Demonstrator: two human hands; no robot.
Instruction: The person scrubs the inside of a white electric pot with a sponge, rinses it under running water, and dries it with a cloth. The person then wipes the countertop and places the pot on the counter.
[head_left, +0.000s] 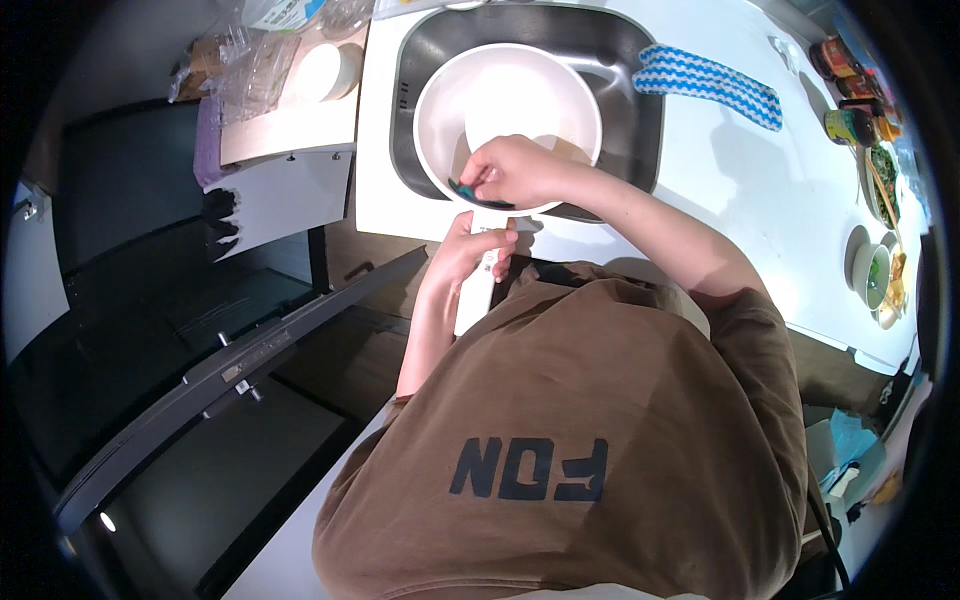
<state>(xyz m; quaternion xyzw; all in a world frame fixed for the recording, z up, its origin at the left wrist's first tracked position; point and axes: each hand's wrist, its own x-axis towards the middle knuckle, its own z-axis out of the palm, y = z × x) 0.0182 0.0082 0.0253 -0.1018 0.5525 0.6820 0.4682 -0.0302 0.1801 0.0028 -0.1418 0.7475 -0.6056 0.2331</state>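
A white frying pan (439, 124) rests over the stainless steel sink (630, 142), its handle (474, 304) pointing towards my body. My left hand (472, 251) is wrapped around that handle close to the pan. Inside the pan, at the near wall, my right hand (514, 172) pinches a dark green scouring pad (469, 193) against the surface. The palm and fingers cover part of the pad. Bright light washes out the middle of the pan.
A blue-and-white striped cloth (709, 82) lies right of the sink. Several condiment jars (849, 127), a plate of greens (885, 184) with chopsticks and a bowl (872, 276) stand at the far right. Left are a white cup (322, 73), plastic packaging (259, 75) and an open oven door (255, 356).
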